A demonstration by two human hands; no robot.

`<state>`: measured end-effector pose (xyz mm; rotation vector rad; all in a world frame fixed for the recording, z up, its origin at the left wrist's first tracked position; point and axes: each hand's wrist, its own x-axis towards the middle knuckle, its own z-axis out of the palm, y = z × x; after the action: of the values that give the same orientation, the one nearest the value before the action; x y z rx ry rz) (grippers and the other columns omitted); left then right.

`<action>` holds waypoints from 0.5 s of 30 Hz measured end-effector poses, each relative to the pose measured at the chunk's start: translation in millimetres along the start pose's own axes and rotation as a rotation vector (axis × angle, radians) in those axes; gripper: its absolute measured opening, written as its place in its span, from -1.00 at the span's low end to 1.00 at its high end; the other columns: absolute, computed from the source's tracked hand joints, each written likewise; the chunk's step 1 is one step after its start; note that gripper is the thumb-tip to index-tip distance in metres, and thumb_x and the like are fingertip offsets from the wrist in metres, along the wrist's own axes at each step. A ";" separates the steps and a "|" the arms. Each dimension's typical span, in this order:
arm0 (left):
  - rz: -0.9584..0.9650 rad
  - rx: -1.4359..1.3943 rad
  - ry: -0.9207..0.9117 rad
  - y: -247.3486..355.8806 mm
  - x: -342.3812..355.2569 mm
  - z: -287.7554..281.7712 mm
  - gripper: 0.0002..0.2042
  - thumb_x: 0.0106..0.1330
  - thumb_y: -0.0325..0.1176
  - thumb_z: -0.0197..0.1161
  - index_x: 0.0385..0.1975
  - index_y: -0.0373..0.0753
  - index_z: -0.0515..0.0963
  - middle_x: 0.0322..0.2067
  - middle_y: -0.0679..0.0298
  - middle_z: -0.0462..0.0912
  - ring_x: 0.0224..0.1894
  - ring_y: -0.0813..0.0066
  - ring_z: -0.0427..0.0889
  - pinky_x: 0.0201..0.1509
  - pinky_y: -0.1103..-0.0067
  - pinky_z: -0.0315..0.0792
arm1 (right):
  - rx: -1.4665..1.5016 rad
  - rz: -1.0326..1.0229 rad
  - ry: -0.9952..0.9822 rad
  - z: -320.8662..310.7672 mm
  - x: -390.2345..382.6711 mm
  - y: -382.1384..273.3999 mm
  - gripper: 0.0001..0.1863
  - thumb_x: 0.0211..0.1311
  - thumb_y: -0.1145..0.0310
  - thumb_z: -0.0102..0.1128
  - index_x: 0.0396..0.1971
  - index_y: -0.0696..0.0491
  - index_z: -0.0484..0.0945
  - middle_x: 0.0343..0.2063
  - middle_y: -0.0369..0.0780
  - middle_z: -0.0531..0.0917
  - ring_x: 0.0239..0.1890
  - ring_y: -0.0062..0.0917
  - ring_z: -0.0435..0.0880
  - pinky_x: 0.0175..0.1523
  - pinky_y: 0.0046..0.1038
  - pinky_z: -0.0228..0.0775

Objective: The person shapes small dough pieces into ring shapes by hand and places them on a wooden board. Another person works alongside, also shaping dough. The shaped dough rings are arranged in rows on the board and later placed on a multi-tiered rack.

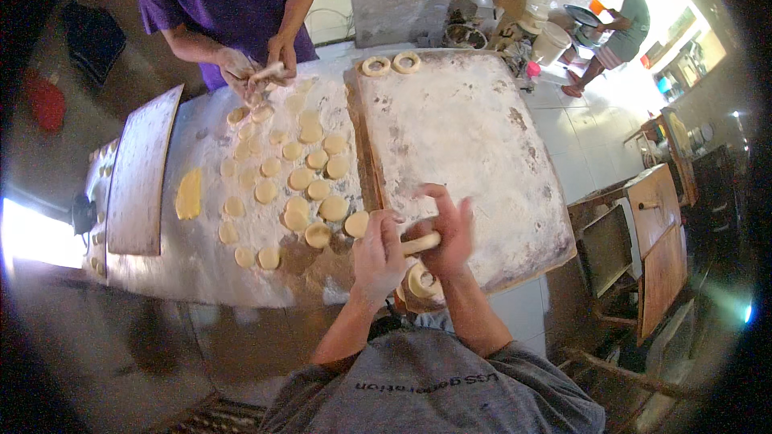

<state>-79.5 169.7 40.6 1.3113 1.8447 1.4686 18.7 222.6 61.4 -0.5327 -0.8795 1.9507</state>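
Observation:
My left hand (379, 255) is closed on one end of a short pale roll of dough (421, 243). The roll's other end lies against my right hand (452, 231), whose fingers are spread apart and slightly blurred by motion. Just below my hands, a dough ring (420, 281) rests at the near left corner of the floured board (474, 145). Flat round dough pieces (334, 208) are scattered over the floured table to the left of my hands. A dough round (356, 224) lies right beside my left hand.
Across the table, a person in a purple shirt (233, 0) works dough with both hands. Two dough rings (375, 67) sit at the board's far edge. A yellow dough slab (189, 194) and wooden board (145, 177) are leftward. Another person (631, 24) stands far right near buckets (551, 42).

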 end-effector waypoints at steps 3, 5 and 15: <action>0.112 0.102 0.001 -3.1 2.3 17.1 -0.88 0.43 -0.38 -0.06 -0.16 -0.20 0.39 -0.55 0.05 0.55 -0.55 0.01 0.60 -0.51 0.35 0.43 | -0.477 -0.230 -0.148 -39.1 8.1 26.2 -0.27 0.34 -0.28 -0.37 0.20 0.06 0.18 -0.80 -0.33 0.39 -0.76 -0.64 0.31 -0.58 -0.59 0.17; 0.023 0.041 -0.055 1.1 3.5 14.7 -0.83 0.46 -0.31 -0.09 -0.11 -0.22 0.35 -0.54 -0.01 0.55 -0.49 -0.09 0.60 -0.47 0.27 0.42 | 0.374 -0.008 -0.334 -57.2 -1.9 -0.9 -0.26 0.37 -0.20 -0.23 0.32 0.06 0.06 -0.58 -0.29 0.56 -0.61 -0.66 0.45 -0.51 -0.63 0.21; -0.238 0.381 -0.122 -44.5 34.0 44.6 -0.34 0.40 0.01 -0.03 0.30 -0.38 0.03 0.16 -0.37 0.17 0.18 -0.34 0.25 0.24 0.12 0.23 | -1.420 0.393 0.109 -70.4 34.6 -11.0 -0.14 0.33 -0.03 -0.02 0.40 0.13 -0.18 0.14 0.08 0.37 0.09 -0.04 0.44 0.12 -0.05 0.28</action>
<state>-77.1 222.0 -8.2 1.2567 2.1820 0.9258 54.1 282.2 23.0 -1.6676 -2.1443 1.2736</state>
